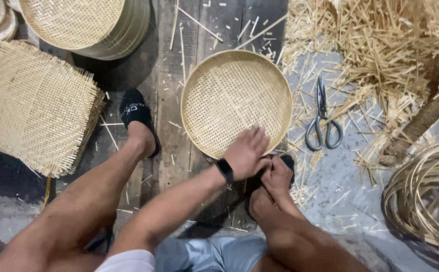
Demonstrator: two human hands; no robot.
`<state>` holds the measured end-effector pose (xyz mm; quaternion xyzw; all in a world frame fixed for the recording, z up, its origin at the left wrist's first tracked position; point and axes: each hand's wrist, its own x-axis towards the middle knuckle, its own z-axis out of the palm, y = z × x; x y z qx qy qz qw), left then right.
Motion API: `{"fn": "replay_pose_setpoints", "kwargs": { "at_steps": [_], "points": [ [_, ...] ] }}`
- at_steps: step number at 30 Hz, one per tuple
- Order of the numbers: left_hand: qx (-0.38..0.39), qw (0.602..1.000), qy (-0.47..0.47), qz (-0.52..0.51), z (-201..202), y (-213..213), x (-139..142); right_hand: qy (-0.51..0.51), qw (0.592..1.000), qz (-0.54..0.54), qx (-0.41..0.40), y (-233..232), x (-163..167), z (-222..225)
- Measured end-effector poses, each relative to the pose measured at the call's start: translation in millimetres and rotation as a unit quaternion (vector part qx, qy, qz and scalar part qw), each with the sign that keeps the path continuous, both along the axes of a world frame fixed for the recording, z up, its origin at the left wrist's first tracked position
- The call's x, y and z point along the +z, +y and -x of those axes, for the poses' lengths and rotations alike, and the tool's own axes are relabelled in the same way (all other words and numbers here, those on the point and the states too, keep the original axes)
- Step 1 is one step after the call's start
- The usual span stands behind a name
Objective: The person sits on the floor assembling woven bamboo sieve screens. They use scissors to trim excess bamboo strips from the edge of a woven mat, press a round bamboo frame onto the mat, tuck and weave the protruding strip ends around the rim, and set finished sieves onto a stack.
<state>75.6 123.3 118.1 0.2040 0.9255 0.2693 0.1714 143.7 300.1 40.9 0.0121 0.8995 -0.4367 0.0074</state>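
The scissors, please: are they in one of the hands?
No, the scissors lie on the floor right of the round woven tray, untouched.

A round tray (236,100) is pressed at its 6 o'clock rim by the left hand (247,152); scissors (323,118) are seen at 3 o'clock.

Round woven bamboo tray (232,98) on the floor, at the centre of the scene.

The tray is pale yellow, with a flat bottom of fine open weave and a smooth low rim of bent bamboo strip all around. It lies with its hollow side up, on dark wooden planks, its right part near the grey floor. The near edge is covered by the left hand (246,151), which lies flat with the fingers spread on the rim. The right hand (277,175) is just beside it, at the near right edge.
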Motion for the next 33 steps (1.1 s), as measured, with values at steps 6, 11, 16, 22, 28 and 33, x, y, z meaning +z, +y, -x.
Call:
{"fn": "replay_pose_setpoints", "kwargs": {
  "at_steps": [6,11,16,22,28,33],
  "points": [
    [-0.074,0.981,0.138,0.117,-14.7,-59.1,-59.0,-0.015,1.0,0.003,-0.023,-3.1,9.4,11.1],
    [-0.18,0.915,0.312,0.184,56.5,-216.3,-29.7,-0.027,0.999,-0.003,-0.018,-9.9,3.9,15.2],
    [0.088,0.94,0.255,0.206,136.8,-345.0,25.0,-0.003,1.0,-0.004,-0.015,-18.8,0.3,20.2],
    [0.225,0.877,0.39,0.168,184.7,-405.3,33.1,-0.033,0.998,-0.054,-0.014,-27.2,-2.4,25.2],
    [0.309,0.909,0.183,0.214,201.0,-414.1,20.0,-0.041,0.997,-0.07,-0.014,-28.4,-9.5,26.9],
    [0.315,0.911,0.186,0.193,196.7,-420.9,20.9,-0.032,0.997,-0.068,-0.006,-28.5,-14.4,26.1]
  ]
}}
